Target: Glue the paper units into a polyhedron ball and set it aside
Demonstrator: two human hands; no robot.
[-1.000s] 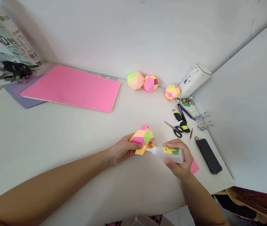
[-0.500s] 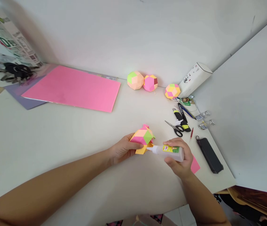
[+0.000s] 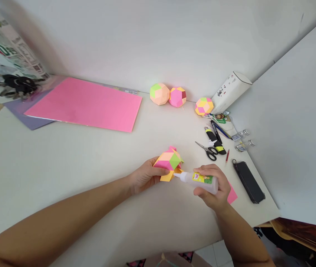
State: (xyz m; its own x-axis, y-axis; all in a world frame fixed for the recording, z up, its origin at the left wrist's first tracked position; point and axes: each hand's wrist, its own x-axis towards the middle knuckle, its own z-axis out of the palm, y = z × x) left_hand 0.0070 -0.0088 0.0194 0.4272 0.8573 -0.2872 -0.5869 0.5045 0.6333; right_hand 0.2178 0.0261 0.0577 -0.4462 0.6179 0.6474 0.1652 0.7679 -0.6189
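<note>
Pink, peach, orange and green paper makes up the faceted model point(image 3: 167, 162), which is held to the left of the scissors point(image 3: 210, 152) and nearer the person than they are. The left hand point(image 3: 146, 175) pinches it by its lower left side, thumb laid along the front and fingers behind, leaving no gap between grip and paper. Below the thumb an orange flap point(image 3: 166, 176) juts out. Nearer the person than the scissors, the right hand point(image 3: 216, 185) is wrapped around a translucent squeeze bottle point(image 3: 188, 178), fingers over the top and thumb underneath. Its white nozzle point(image 3: 179, 175) points left, toward the flap; whether the tip touches the paper cannot be told.

Just beyond the scissors lies a black-and-yellow cutter point(image 3: 221, 149). Farther beyond them stand a multicoloured paper ball point(image 3: 204, 106) and a leaning white tube point(image 3: 231, 92). Beyond the scissors and to their left, a peach-and-green ball point(image 3: 159, 94) touches a mostly pink one point(image 3: 177, 97). Well to the left of the scissors rests a large pink sheet point(image 3: 91, 105); to their right and nearer the person lies a black case point(image 3: 249, 181).
</note>
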